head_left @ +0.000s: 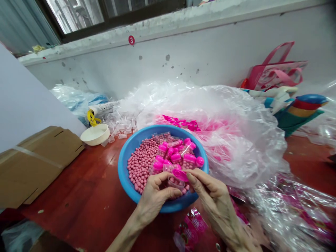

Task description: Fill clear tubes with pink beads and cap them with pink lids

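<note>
On the head cam I've got the left hand (154,199) and right hand (212,199) close together over a blue basin (124,175). The left hand is pinching a small clear bottle (175,182) between thumb and fingers, and the right hand is clamped on a glossy pink cap (180,175) right at the bottle's mouth. The basin is smooth plastic, half full of matte pink beads (140,164), with capped bottles (175,157) lying on top, beads visible through their clear walls.

The basin sits on a reddish-brown table (78,196) with a shiny, worn finish. Just behind it is a big crinkly clear plastic bag (236,150) with a loose bunch of pink caps (181,122) on it. Off to the left are scattered clear vials (119,126), a white round dish (95,134), a yellow strap (93,118) and a flattened cardboard box (36,164) with tape across it.

Near the bottom edge there's a pink printed packet (190,227), but I can't read the print. Crinkled printed film (294,210) is heaped on the right. Up the back, a pink tote bag (275,70) leans against a scuffed white wall (210,52). The only thing I can read is a red "3" sticker (131,40) on it.
</note>
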Tool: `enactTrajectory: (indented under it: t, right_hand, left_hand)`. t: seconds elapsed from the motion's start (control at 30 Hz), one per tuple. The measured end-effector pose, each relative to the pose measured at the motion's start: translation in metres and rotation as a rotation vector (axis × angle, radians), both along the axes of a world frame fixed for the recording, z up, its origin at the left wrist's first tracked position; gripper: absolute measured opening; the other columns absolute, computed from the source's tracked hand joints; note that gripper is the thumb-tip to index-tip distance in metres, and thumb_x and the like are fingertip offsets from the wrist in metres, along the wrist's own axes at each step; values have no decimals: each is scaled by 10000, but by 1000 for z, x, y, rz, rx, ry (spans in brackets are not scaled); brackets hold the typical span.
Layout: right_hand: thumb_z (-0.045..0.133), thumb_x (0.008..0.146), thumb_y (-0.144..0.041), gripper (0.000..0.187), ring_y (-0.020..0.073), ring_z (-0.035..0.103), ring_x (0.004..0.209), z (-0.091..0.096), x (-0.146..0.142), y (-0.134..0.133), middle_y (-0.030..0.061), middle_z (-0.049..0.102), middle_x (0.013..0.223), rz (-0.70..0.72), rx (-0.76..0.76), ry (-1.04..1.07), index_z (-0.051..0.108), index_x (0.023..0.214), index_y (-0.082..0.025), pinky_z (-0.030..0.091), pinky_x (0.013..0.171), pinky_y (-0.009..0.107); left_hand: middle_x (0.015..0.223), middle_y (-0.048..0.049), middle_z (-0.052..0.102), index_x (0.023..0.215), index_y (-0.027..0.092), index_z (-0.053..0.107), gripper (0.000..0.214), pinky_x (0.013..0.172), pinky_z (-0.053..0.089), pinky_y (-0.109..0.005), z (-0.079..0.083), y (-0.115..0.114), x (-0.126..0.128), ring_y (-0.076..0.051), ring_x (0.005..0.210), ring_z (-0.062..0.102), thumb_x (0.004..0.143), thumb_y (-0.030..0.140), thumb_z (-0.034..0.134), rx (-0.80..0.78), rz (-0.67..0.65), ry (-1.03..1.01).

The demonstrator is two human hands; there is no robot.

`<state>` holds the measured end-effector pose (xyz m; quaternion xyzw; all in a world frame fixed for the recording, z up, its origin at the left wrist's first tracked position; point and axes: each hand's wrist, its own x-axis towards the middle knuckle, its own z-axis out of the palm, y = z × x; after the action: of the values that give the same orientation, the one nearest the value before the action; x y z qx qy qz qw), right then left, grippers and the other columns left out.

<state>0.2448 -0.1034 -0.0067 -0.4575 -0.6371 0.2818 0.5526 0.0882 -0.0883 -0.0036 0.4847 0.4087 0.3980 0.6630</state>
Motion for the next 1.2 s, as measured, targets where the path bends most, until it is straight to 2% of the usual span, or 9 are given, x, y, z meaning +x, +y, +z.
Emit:
enactTrajectory:
  t: [0.13, 0.23, 0.3, 0.47, 0.6, 0.67, 0.87, 1.07, 1.2]
  right_hand:
    - [513, 885, -285, 247, 83, 452, 514, 4, 0, -1, -37, 529, 591, 67, -115, -35, 623, 696, -169, 385, 486, 176]
    - [487, 892, -314, 305, 90, 453, 516, 8, 2, 2, -29, 512, 575, 200, -187, -117, 609, 663, -154, 383, 482, 187]
    - [497, 887, -314, 292, 95, 476, 512, 10, 3, 5, -27, 527, 569, 202, -190, -124, 627, 680, -154, 392, 474, 186]
    - [562, 847, -166, 137, 111, 595, 652, 6, -2, 4, 10, 634, 736, 3, 116, -120, 696, 876, -180, 479, 594, 181]
    - [556, 806, -21, 382, 126, 592, 779, -5, -7, -7, 44, 609, 847, -56, 379, -264, 673, 1104, -230, 496, 654, 209]
    - [562, 792, 4, 480, 141, 588, 839, -9, -8, -11, 51, 609, 895, -76, 430, -281, 630, 1181, -269, 504, 704, 244]
    - [541, 828, -62, 471, 127, 618, 782, -13, 1, -8, 43, 622, 885, 47, 322, -277, 599, 1211, -331, 522, 617, 209]
    - [533, 818, -65, 483, 146, 632, 800, -17, 0, -5, 41, 657, 880, 30, 401, -253, 601, 1207, -343, 527, 636, 224]
    - [602, 808, -114, 332, 127, 633, 727, -13, -1, -4, 14, 654, 820, 52, 160, -107, 698, 1058, -311, 516, 622, 196]
  left_hand:
    - [672, 21, 622, 802, 148, 725, 119, 578, 388, -173, -2, -1, -2, -82, 607, 505, 684, 153, 710, 21, 26, 7]
    - [681, 21, 629, 826, 158, 741, 128, 608, 396, -178, -2, -1, -2, -86, 631, 507, 709, 146, 693, 70, 7, 40]
    - [707, 15, 643, 842, 159, 742, 144, 631, 408, -184, -1, -2, -2, -95, 659, 523, 709, 139, 690, 74, 10, 47]
    - [668, 22, 637, 850, 149, 721, 172, 576, 403, -171, -1, -2, -2, -80, 594, 518, 682, 126, 696, 5, 24, 12]
    - [608, 34, 562, 777, 126, 682, 90, 516, 368, -169, -3, -2, -5, -73, 549, 462, 689, 146, 681, 20, -2, 38]
    - [596, 39, 526, 750, 123, 656, 76, 501, 360, -175, -4, -1, -6, -75, 538, 438, 684, 154, 678, 12, -33, 28]
    - [597, 49, 478, 723, 124, 624, 57, 519, 321, -181, -3, -3, -5, -73, 552, 391, 684, 138, 664, 22, -31, 42]
    - [612, 48, 464, 710, 119, 620, 67, 532, 308, -182, -1, -5, -5, -70, 572, 366, 723, 169, 664, 49, -13, 67]
    - [659, 33, 544, 798, 128, 676, 83, 569, 356, -174, -2, -3, -5, -72, 606, 433, 715, 118, 668, 44, -25, 62]
